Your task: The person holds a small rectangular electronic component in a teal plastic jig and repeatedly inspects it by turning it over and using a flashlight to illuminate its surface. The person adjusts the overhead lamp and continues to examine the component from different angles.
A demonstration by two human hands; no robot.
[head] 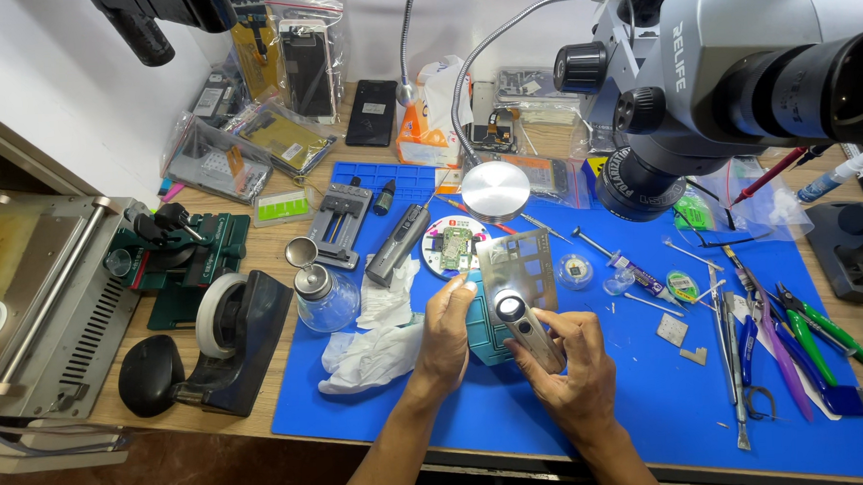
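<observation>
My right hand (575, 367) grips a small silver torch-like tool (524, 326) with a lit round head, held over the blue work mat (652, 407). My left hand (445, 334) rests its fingers on a teal block (484, 332) and holds the lower edge of a thin metal stencil sheet (518, 264) with cut-out windows. The tool's head sits right at the stencil's bottom edge. Just beyond the stencil, a small green circuit board (456, 247) lies on a round white holder.
A microscope head (725, 74) hangs over the right side. Tweezers, cutters and screwdrivers (775, 334) lie on the mat's right. White tissues (378, 347) and a glass liquid dispenser (323, 296) sit left of my hands; a tape dispenser (224, 344) and a metal machine (36, 299) stand farther left.
</observation>
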